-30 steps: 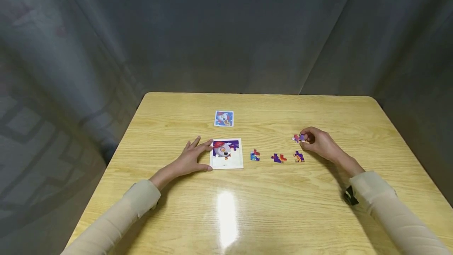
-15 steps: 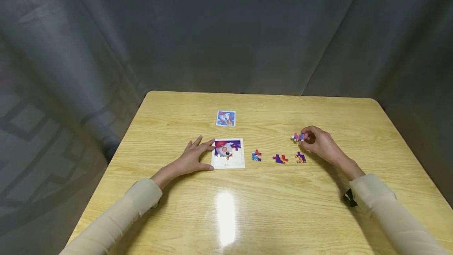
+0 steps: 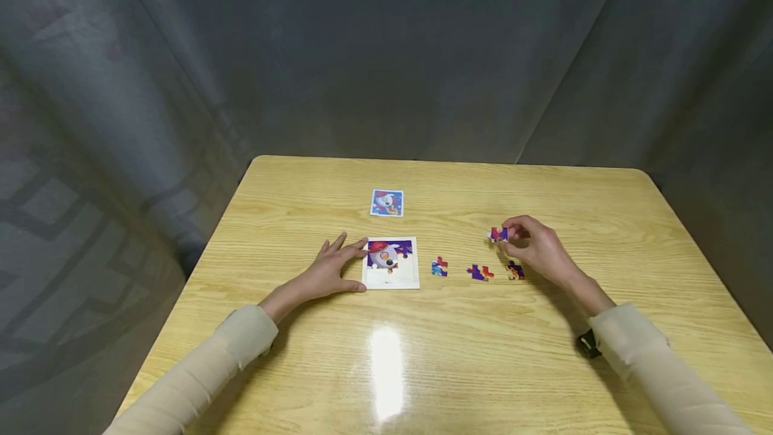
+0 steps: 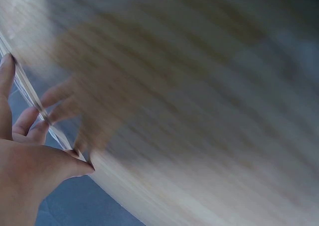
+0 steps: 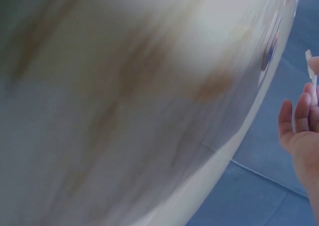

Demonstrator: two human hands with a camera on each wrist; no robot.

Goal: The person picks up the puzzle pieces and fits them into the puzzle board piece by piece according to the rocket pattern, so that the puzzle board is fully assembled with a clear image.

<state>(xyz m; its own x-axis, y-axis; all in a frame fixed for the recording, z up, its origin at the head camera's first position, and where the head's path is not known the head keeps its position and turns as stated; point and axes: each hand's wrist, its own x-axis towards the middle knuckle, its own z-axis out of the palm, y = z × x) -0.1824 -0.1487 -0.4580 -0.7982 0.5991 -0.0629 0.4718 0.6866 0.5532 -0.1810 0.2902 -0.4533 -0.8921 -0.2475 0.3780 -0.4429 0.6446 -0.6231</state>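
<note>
My right hand [image 3: 540, 250] pinches a red and purple jigsaw piece [image 3: 498, 234] between thumb and fingers, raised off the table. In the right wrist view, that piece [image 5: 310, 66] shows edge-on as a thin pale strip. My left hand [image 3: 329, 274] spreads its thumb and fingers along the left edge of a white puzzle tray [image 3: 392, 279], touching it. Joined pieces [image 3: 382, 257] with a white dog-like face and red hat fill the tray's upper part; its lower part is bare white. The left wrist view catches the left hand [image 4: 30, 161] against the tray's edge.
Right of the tray, loose jigsaw pieces lie in a row: a blue and red one [image 3: 439, 267], a purple and red shape [image 3: 480, 272] and a purple and orange one [image 3: 515, 270]. A small picture card [image 3: 387, 203] lies behind the tray. Grey curtains [image 3: 386, 59] hang beyond the table.
My right hand has lifted the jigsaw piece from the table and carried it slightly left. The left hand stays at the tray's edge. The head view has shifted a little.
</note>
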